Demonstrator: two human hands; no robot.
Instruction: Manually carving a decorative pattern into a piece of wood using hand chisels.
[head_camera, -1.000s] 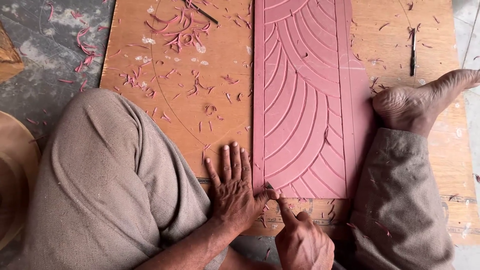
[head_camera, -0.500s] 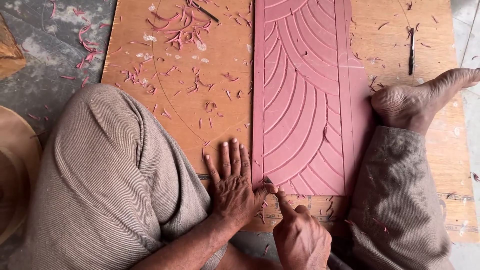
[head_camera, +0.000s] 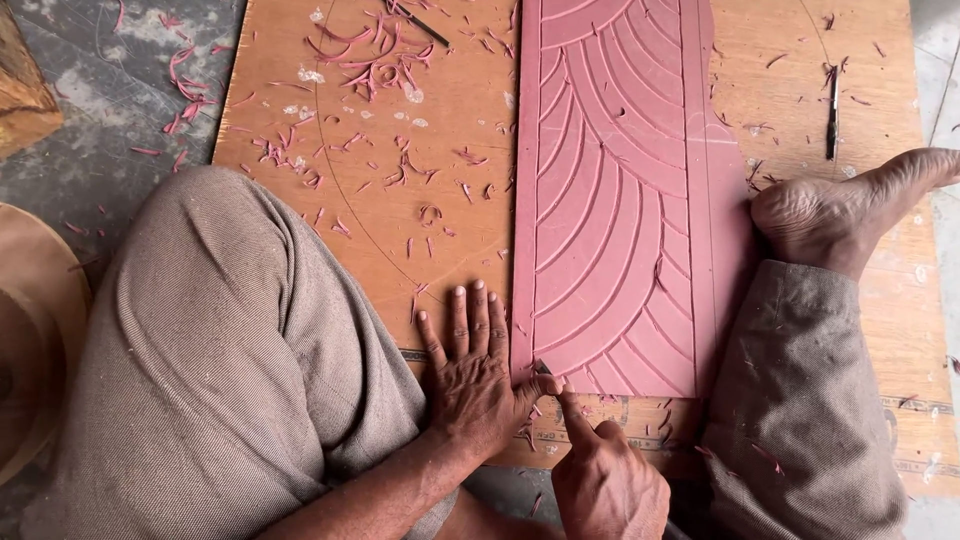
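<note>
A long pink carved sheet (head_camera: 620, 200) with curved grooves lies on a wooden board (head_camera: 440, 230). My left hand (head_camera: 470, 385) rests flat on the board, fingers spread, its thumb against the sheet's lower left edge. Just below that corner, my right hand (head_camera: 605, 480) is closed around a small carving tool (head_camera: 543, 368). The index finger is stretched along the tool, and its dark tip touches the sheet's bottom left corner. My bare right foot (head_camera: 830, 215) presses against the sheet's right edge.
Pink shavings (head_camera: 350, 60) are scattered over the board and the grey floor at upper left. A thin black tool (head_camera: 832, 110) lies on the board at right, another (head_camera: 420, 22) at the top. My bent left knee (head_camera: 230, 350) fills the lower left, beside a round wooden object (head_camera: 30, 330).
My right hand has nudged the tool tip slightly up into the sheet's bottom left corner. The left hand stays flat in the same place.
</note>
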